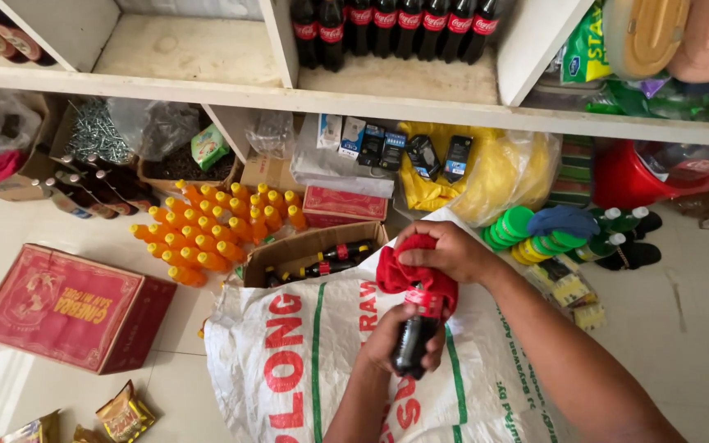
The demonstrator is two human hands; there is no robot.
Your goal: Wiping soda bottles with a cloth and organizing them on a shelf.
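Closest to me, my left hand (pixel 404 338) is wrapped tight around the lower body of a dark cola bottle (pixel 414 340), fingers curled fully closed on it. Just above that, my right hand (pixel 446 250) is pressing a red cloth (pixel 413 281) over the bottle's neck and cap, fingers bent down and gripping the cloth. The bottle sits upright-ish, tilted a little, right over the white woven sack (pixel 305 361) with red and green print, which I'll use as my landmark.

Left of the sack there's a red cardboard box (pixel 71 308) on the pale floor, and snack packets (pixel 125 417) below it. Just beyond the sack's top edge, an open brown carton (pixel 289 250) holds more dark bottles lying down. Past that, a cluster of orange bottles (pixel 207 230). To the sack's upper right, green lids (pixel 519 230) and a yellow plastic bag (pixel 494 172). Farthest off, the white shelf (pixel 330 100) carries a row of cola bottles (pixel 395 25).
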